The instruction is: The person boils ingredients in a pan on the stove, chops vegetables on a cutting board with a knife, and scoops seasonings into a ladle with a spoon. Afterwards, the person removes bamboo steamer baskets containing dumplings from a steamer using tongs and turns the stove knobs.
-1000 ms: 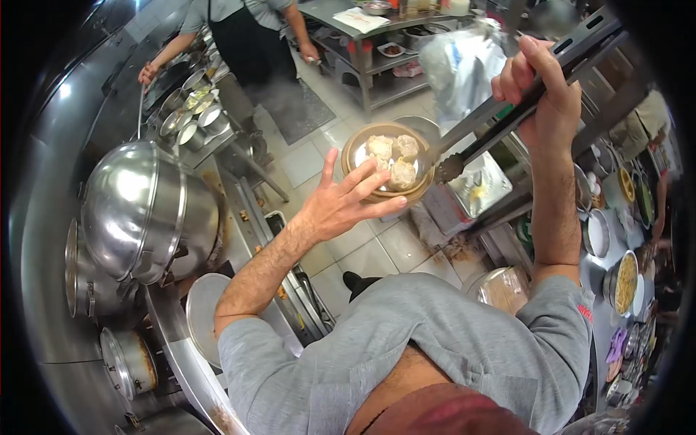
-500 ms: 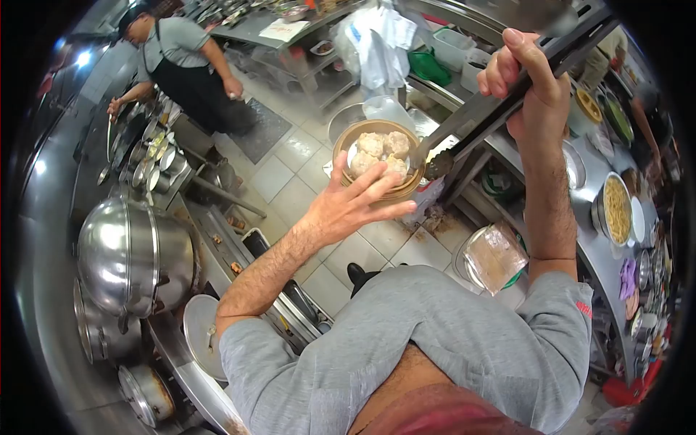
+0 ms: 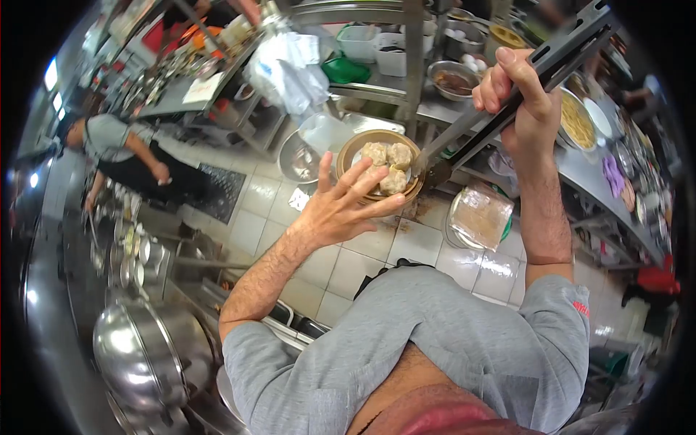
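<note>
My right hand (image 3: 535,101) is wrapped around the dark handles of long metal tongs (image 3: 569,52). The tongs' far ends meet the right side of a round bamboo steamer (image 3: 344,148), which is held up above the floor. Inside it sit several pale, wrinkled dumplings (image 3: 399,154), some partly behind my fingers. My left hand (image 3: 341,206) is spread over the steamer's near left side, fingers apart. Whether its fingertips touch the steamer or the dumplings, I cannot tell.
A person (image 3: 116,141) in a dark apron stands at the left by the stove. A domed metal steamer pot (image 3: 148,355) is at lower left. Ahead are a metal bowl (image 3: 297,156) and a hanging plastic bag (image 3: 290,72). A noodle bowl (image 3: 578,119) stands on the right counter.
My view has turned to the right, so the stove, the person and the pot sit farther left. The bamboo steamer stays in front of me, held by the tongs; my left hand remains over it.
</note>
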The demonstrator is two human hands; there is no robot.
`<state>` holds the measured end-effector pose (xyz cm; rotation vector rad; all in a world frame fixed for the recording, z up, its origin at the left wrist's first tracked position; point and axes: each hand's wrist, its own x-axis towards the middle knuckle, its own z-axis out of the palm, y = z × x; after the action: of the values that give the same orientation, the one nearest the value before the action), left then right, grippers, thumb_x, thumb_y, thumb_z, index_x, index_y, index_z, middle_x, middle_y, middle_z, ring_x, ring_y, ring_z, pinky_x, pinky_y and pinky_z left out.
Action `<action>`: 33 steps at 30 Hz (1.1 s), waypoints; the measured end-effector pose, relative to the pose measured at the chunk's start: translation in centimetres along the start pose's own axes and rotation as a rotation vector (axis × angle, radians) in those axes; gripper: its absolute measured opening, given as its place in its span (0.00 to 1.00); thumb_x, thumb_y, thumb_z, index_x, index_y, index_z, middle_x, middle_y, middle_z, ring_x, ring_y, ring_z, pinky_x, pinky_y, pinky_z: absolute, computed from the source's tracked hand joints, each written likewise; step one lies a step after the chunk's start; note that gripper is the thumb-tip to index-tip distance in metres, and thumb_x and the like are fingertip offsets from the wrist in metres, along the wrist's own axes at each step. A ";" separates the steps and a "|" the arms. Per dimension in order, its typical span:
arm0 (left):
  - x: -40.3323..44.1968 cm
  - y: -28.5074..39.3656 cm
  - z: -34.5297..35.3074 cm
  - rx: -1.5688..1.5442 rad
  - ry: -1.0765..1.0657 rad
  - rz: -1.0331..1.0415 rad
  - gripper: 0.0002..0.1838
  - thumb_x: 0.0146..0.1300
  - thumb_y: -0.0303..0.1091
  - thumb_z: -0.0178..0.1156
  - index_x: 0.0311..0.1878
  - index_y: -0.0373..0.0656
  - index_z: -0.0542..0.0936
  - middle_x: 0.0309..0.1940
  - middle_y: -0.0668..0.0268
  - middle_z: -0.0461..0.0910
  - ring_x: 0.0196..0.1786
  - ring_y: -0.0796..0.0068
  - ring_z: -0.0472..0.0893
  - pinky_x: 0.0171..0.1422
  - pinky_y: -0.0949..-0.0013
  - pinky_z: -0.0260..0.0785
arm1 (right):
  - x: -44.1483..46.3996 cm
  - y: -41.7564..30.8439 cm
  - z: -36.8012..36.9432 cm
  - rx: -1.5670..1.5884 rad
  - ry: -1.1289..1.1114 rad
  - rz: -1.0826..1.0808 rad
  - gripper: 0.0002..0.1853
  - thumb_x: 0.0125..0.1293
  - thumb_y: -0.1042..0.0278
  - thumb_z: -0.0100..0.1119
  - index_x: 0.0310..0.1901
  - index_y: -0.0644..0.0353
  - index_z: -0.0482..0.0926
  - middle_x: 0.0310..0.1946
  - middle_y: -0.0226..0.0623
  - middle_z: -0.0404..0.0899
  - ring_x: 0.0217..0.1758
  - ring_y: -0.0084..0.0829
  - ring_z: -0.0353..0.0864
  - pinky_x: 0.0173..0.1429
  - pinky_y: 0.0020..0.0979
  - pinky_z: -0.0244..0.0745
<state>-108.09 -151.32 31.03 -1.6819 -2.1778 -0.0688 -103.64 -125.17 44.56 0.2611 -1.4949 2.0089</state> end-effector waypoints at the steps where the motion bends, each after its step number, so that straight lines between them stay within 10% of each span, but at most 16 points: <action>1: 0.5 -0.4 0.3 0.032 0.014 0.032 0.48 0.39 0.59 0.67 0.66 0.81 0.54 0.67 0.71 0.51 0.71 0.69 0.50 0.71 0.35 0.27 | -0.5 -0.3 -0.6 -0.016 0.022 -0.007 0.14 0.60 0.67 0.58 0.20 0.57 0.67 0.14 0.28 0.63 0.14 0.24 0.65 0.24 0.30 0.65; 11: 10.2 2.0 3.1 -0.250 0.056 0.206 0.46 0.49 0.74 0.46 0.66 0.53 0.63 0.54 0.69 0.72 0.56 0.67 0.68 0.70 0.41 0.28 | -7.8 -4.5 -8.0 -0.148 0.334 -0.087 0.12 0.60 0.70 0.58 0.21 0.60 0.69 0.13 0.30 0.64 0.13 0.24 0.66 0.23 0.30 0.67; 33: 35.0 28.8 7.5 -0.420 0.026 0.509 0.32 0.52 0.65 0.54 0.56 0.57 0.73 0.61 0.67 0.63 0.64 0.61 0.59 0.67 0.36 0.32 | -18.3 -19.9 -33.7 -0.334 0.629 -0.245 0.14 0.59 0.71 0.58 0.18 0.61 0.68 0.12 0.31 0.66 0.12 0.24 0.66 0.20 0.29 0.66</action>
<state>-90.25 -109.03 30.06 -2.4011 -1.7307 -0.4278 -71.01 -97.31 39.79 -0.2914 -1.2776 1.4289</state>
